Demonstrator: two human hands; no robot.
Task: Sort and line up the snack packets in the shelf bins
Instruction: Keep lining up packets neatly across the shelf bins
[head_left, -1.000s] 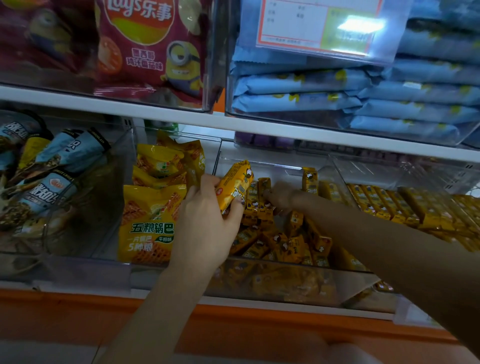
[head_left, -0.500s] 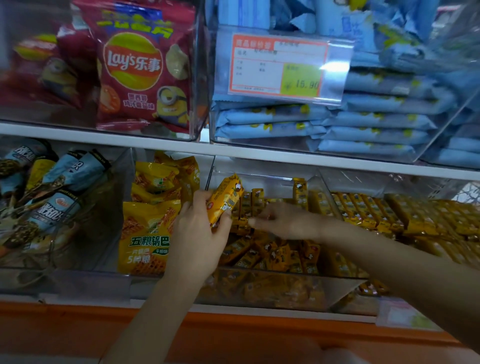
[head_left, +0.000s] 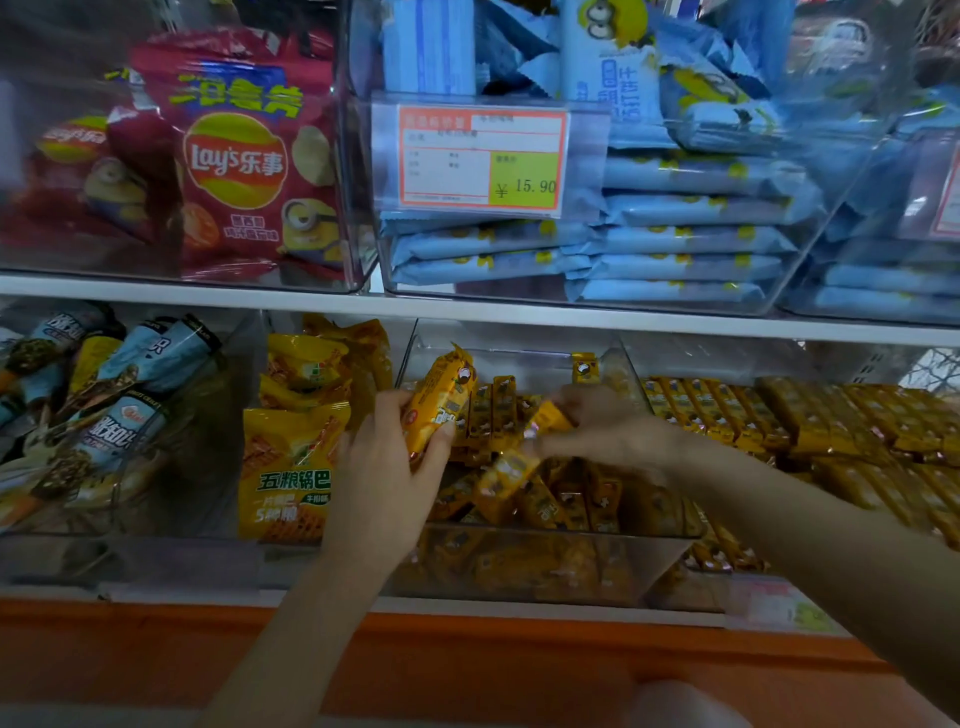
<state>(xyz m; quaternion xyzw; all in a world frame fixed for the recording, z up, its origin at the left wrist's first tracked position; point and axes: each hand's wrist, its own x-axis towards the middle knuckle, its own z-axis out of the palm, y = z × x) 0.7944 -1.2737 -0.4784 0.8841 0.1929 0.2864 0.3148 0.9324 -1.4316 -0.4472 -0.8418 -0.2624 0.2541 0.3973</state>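
Sorting time: fingers of my left hand (head_left: 379, 467) clutch a small yellow foil packet (head_left: 441, 400), while my blurry right hand (head_left: 608, 431) seems to pinch a second yellow packet (head_left: 546, 417). Both need slotting upright next, I reckon.

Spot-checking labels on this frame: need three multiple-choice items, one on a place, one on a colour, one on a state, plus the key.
1. Which bin carries the price tag reading 15.90?
A. the chip bin
B. the upper-shelf bin stacked with blue packets
C. a bottom-shelf bin

2. What colour are the Lay's bags?
A. red
B. green
C. blue

3. What is the left hand doing?
A. lying flat on the orange shelf edge
B. gripping a yellow snack packet
C. pulling off the price tag

Key:
1 B, the tag hangs on the clear front wall, in front of the blue stacks.
2 A, the bags are red behind the yellow logo.
3 B, the fingers and thumb curl round the packet's lower end.
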